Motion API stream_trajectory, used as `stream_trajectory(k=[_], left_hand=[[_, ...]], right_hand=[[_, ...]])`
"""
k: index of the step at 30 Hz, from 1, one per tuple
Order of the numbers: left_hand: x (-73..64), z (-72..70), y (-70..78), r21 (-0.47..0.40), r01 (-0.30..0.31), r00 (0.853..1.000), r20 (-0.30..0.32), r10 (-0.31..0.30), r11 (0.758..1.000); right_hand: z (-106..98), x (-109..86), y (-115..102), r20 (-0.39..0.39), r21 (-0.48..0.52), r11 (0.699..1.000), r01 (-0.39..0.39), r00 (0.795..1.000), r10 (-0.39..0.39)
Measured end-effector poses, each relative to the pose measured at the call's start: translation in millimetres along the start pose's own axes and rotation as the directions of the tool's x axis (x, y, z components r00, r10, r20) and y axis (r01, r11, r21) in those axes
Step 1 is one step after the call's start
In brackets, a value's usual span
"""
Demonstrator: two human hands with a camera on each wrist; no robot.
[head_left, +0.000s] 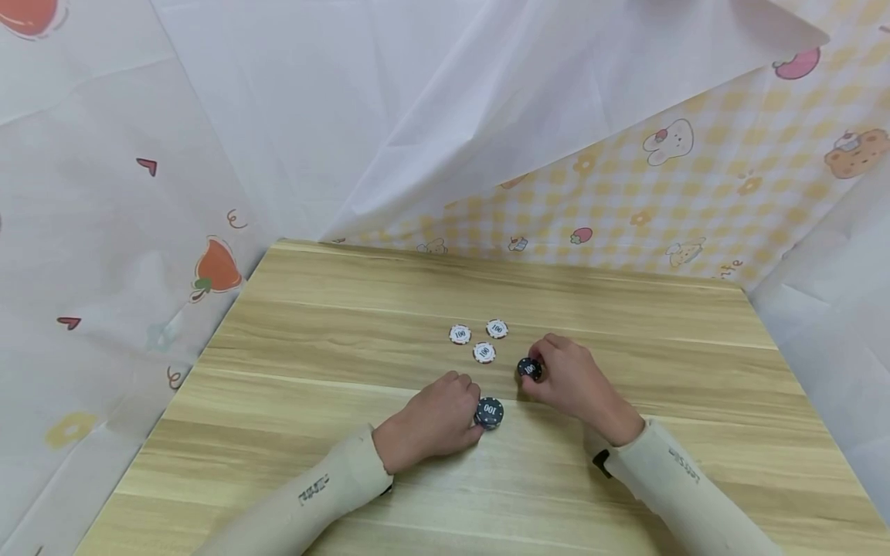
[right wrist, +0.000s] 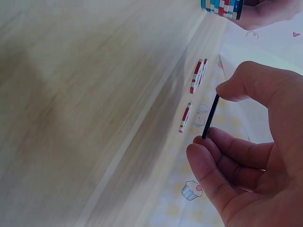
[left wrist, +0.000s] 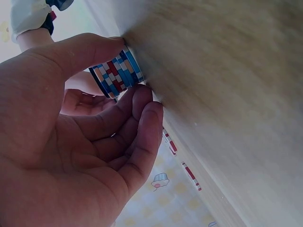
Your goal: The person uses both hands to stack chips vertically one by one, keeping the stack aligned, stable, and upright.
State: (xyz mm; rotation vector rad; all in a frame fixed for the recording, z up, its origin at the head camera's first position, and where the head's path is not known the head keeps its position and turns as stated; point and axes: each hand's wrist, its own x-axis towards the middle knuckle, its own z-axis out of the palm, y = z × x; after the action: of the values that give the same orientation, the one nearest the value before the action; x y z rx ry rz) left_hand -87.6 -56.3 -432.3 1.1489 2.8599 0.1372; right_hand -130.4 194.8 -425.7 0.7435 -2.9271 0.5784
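My left hand [head_left: 436, 417] grips the side of a stack of poker chips [head_left: 490, 413] standing on the table, a black chip marked 100 on top. Seen from the side in the left wrist view, the stack [left wrist: 119, 73] has blue, red, white and tan-edged chips, with the thumb on one side and fingertips on the other. Between thumb and fingers, my right hand [head_left: 568, 382] pinches a single black poker chip [head_left: 530, 369], held edge-on and off the table in the right wrist view. Three white poker chips marked 100, one of them the nearest chip [head_left: 484, 353], lie flat beyond the hands.
The wood-grain table [head_left: 334, 324] reaches back to a hanging cloth [head_left: 612, 185] with yellow checks and cartoon prints. White printed sheeting [head_left: 104, 232] borders the left side, and more sheeting stands at the right.
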Motion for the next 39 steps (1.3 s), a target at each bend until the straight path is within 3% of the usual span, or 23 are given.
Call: stream_trajectory(k=[39], left_hand=[[-0.3,-2.1,1.2,-0.012,0.014,1.000,0.004,-0.014,1.000]], right_hand=[[3.7,-18.9,-33.5,-0.021,0.000,0.991,0.131,0.991,-0.131]])
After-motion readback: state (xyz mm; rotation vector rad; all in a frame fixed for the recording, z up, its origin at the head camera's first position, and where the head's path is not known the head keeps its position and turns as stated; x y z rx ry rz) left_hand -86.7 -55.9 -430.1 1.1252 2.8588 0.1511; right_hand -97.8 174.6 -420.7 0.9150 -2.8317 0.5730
